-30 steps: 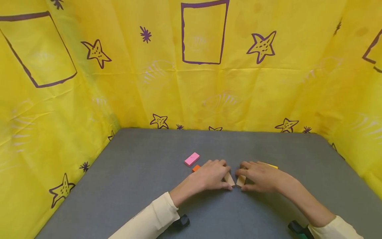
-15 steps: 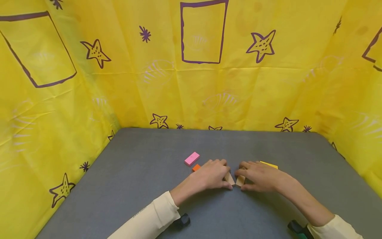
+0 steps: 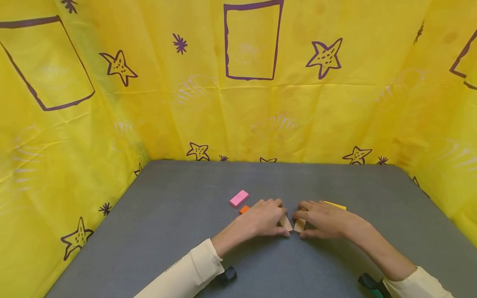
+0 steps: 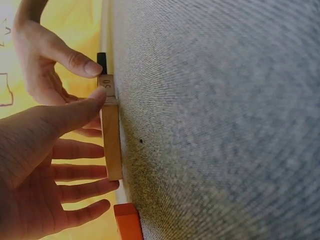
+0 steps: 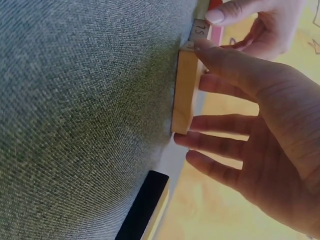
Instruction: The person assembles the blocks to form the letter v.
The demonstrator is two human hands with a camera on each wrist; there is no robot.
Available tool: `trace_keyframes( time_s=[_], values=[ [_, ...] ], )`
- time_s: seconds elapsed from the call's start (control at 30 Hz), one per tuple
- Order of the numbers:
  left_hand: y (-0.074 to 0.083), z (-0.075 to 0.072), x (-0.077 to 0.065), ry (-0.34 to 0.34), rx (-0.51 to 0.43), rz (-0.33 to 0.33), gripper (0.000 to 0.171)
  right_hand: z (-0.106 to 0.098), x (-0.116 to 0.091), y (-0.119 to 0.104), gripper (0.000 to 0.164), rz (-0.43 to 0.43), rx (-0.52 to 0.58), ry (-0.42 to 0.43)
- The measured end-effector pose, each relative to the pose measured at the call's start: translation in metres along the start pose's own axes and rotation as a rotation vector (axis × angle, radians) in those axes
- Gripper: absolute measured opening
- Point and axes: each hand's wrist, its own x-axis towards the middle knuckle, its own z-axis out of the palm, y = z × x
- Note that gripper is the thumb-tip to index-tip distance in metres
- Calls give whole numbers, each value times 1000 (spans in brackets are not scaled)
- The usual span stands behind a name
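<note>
Woodblock pinched by left hand, second woodblock by right hand; both partly hidden, yellow block too.

The left forearm and the right forearm are extended forward and angled inward, each bared beyond a pale left sleeve and right sleeve. The left hand and the right hand are held near each other but apart, backs turned upward. The left thumb is stretched out opposite the left fingers, which are spread with gaps between them. The right thumb is likewise set against the right fingers, also parted. By each hand, a thumb-and-finger grip is formed.
</note>
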Motion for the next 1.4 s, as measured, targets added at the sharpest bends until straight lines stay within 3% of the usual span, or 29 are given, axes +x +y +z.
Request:
trace_keyframes(
  time_s=[0.7, 0.87, 1.03, 1.27, 1.4],
  values=[
    [1, 0, 0, 10, 30, 11, 58, 2, 3, 1, 33, -4, 10, 7],
    [-3, -3, -3, -9, -14, 48, 67, -4, 0, 2, 40, 34, 77, -36],
    [-14, -12, -10, -90, -86, 124, 82, -21, -5, 8, 52, 107, 165, -58],
    [-24, -23, -22, -310, -167, 259, 98, -48, -14, 21, 59, 168, 207, -31],
    [-25, -23, -24, -389, -169, 305, 101, -58, -15, 28, 67, 182, 247, -36]
  ],
)
